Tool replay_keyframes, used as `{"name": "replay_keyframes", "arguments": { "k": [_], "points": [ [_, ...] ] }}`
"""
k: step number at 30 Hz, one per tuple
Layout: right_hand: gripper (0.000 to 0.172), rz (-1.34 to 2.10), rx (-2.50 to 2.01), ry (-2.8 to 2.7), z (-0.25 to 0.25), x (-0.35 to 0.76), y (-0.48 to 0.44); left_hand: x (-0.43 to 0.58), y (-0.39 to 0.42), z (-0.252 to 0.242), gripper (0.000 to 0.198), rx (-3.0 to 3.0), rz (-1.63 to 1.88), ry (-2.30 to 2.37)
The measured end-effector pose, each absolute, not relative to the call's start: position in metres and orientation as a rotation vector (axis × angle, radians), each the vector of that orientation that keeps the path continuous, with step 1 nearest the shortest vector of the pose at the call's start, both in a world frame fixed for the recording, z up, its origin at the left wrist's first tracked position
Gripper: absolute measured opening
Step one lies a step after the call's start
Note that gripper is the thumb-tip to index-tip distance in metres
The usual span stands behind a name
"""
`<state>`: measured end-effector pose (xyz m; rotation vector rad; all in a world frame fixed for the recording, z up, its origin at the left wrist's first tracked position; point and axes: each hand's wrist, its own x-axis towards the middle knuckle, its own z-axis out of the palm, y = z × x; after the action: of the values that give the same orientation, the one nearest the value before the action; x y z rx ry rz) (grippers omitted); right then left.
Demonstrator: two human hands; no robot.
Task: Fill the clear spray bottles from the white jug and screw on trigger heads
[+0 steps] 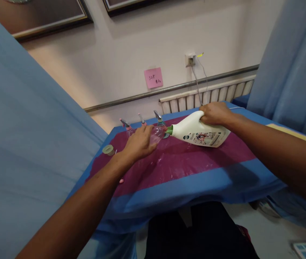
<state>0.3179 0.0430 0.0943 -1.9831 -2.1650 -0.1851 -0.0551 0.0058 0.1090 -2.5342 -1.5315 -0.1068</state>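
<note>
Now, clear btl (157, 134) over maroon mat (179, 163) slants, mouth (165, 129) up & R, L hand (141, 142) curled round it; white jug (196, 131) tipped, long axis approx. horiz., green spout (169, 130) pointing L at btl, R hand (214, 113) clamped on jug.

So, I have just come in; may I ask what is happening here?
A person's right hand grips a large cream jug, tipped so its green spout is at the mouth of a clear bottle in the left hand. Whether liquid is flowing, I cannot tell. Three spray tops show behind.
</note>
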Motion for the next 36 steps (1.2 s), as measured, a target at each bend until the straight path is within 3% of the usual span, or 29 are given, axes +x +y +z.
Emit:
{"name": "replay_keyframes", "arguments": {
  "k": [22,36],
  "points": [
    [0.041,-0.303,-2.05,-2.213,0.093,0.309,0.044,-0.052,0.002,0.112,0.061,-2.437,0.083,-1.342],
    [0.039,-0.276,-2.054,-2.24,0.097,0.3,0.043,-0.05,0.0,0.116,0.071,-2.393,0.165,-1.295]
  ]
}}
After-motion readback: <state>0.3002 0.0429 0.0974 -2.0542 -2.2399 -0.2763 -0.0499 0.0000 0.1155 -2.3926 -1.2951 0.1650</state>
